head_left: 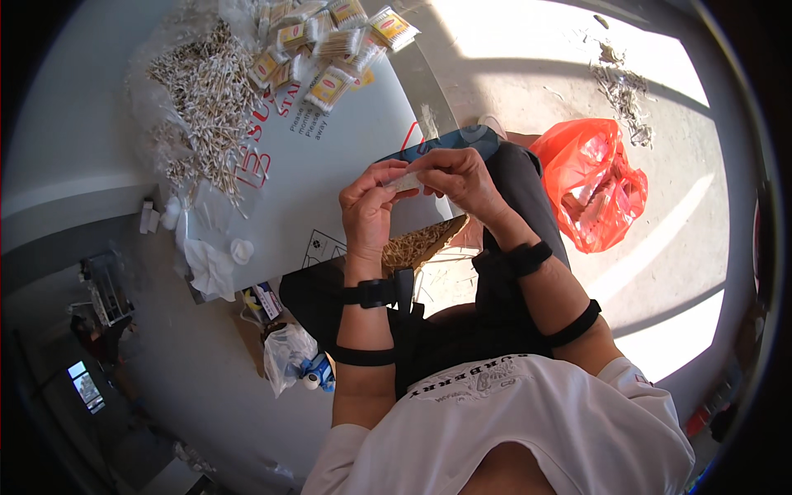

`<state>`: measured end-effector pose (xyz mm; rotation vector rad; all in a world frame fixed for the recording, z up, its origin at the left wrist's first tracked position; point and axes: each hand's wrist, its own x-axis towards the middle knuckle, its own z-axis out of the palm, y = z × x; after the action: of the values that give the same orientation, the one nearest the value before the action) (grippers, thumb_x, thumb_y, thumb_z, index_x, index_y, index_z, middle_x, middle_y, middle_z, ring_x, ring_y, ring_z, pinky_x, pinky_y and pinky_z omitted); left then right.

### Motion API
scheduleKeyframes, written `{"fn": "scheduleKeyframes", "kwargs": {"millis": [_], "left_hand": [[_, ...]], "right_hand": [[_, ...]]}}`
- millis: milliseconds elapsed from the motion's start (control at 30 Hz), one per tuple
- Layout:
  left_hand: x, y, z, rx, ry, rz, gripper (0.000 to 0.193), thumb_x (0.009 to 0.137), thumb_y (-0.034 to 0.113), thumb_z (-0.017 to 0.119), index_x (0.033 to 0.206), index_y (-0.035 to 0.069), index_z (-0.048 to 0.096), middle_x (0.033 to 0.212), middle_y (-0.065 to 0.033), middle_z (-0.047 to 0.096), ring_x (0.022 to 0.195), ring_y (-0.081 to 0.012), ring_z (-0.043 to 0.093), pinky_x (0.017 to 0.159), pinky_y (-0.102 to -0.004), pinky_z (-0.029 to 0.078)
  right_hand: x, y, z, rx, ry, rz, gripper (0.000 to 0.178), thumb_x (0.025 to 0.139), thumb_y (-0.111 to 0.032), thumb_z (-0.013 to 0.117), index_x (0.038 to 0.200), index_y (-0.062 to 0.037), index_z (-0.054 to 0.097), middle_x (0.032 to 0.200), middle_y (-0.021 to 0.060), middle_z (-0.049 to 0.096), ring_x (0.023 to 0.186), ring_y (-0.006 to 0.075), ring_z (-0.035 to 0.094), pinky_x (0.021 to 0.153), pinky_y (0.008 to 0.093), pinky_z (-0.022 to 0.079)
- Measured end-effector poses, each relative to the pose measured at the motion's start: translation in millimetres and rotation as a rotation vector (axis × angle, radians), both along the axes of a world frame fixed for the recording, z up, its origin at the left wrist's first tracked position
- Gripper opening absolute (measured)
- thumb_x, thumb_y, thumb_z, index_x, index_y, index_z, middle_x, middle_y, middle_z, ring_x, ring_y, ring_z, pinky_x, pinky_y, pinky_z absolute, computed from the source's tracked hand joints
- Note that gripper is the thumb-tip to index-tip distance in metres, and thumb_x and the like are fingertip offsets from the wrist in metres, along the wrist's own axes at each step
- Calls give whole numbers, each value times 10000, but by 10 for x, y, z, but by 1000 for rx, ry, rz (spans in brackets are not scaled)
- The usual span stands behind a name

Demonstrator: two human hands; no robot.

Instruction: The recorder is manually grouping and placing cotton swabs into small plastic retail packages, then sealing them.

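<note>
Both hands meet over the table's near edge around a small whitish, see-through packet [403, 183]. My left hand [369, 202] pinches its left side between thumb and fingers. At the packet's right end, the bent fingers and thumb of my right hand [462, 180] are closed on it. Fingers cover much of the packet, so its contents cannot be made out. Beyond my hands, a loose heap of cotton swabs [206, 91] spills from a transparent plastic bag. Several filled packs of cotton swabs [328, 88] with yellow and red labels lie beside that heap.
The pale tabletop [330, 165] carries red and black print. Below my hands is an opening holding tan stick-like pieces [421, 245]. A red plastic bag [590, 194] stands on the floor at right, with scattered scraps [623, 91] farther off. White crumpled material [210, 266] hangs at the table's left corner.
</note>
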<state>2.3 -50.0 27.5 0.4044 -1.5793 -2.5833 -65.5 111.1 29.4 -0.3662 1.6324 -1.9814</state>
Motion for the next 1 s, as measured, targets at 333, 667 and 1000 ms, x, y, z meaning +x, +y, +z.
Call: {"fn": "scheduleKeyframes", "kwargs": {"millis": [333,667,1000], "left_hand": [[25,3,-12,-220,29,77,143,831,-53,595,948,-19,669,1079,-129,621,929,-196,626,784,-319,562],[28,-9,6,-965,257,184,122,796,-57,667,891,15,646,864,-49,601,760,-152,581,674,-251,475],[-7,55,107,-916,184,158,199,770,-25,687,960,25,657,875,-49,590,756,-142,580,649,-255,473]], "right_hand": [[12,20,-100,-114,17,-87,111,849,-6,649,940,-4,711,828,38,648,727,84,600,632,216,482],[-11,13,-118,-66,202,-96,94,824,25,649,911,18,683,853,46,616,809,110,577,714,249,465],[21,-28,-157,-116,35,-141,60,851,-20,656,894,9,686,810,6,587,727,77,535,640,228,445]]}}
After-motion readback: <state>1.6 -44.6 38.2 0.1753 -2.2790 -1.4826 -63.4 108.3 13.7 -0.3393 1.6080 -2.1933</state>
